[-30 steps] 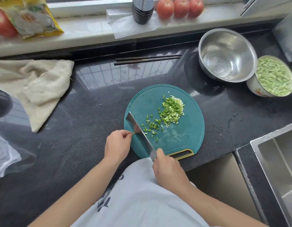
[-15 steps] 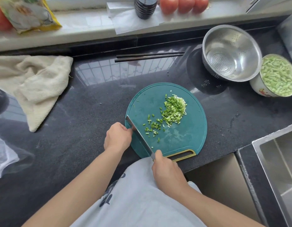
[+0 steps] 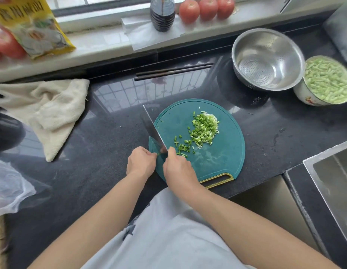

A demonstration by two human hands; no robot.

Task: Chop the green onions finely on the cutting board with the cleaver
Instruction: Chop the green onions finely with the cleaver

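A round teal cutting board (image 3: 223, 152) lies on the black counter. A heap of chopped green onions (image 3: 204, 129) sits on its upper middle, with loose pieces trailing toward the near left. My right hand (image 3: 178, 167) grips the cleaver (image 3: 152, 129) by its handle; the blade points away along the board's left edge. My left hand (image 3: 141, 163) is curled just left of the blade and pinches a small green onion stub at the board's left edge.
A steel colander (image 3: 267, 59) and a white bowl of cut green beans (image 3: 327, 80) stand at the back right. Chopsticks (image 3: 173, 71) lie behind the board, a beige towel (image 3: 46, 109) at the left, a sink (image 3: 335, 183) at the right. Tomatoes (image 3: 206, 7) and a bottle (image 3: 162, 13) line the sill.
My right hand slid forward onto the board with the cleaver, so the blade now reaches past the board's far left rim. My left hand stayed beside the blade.
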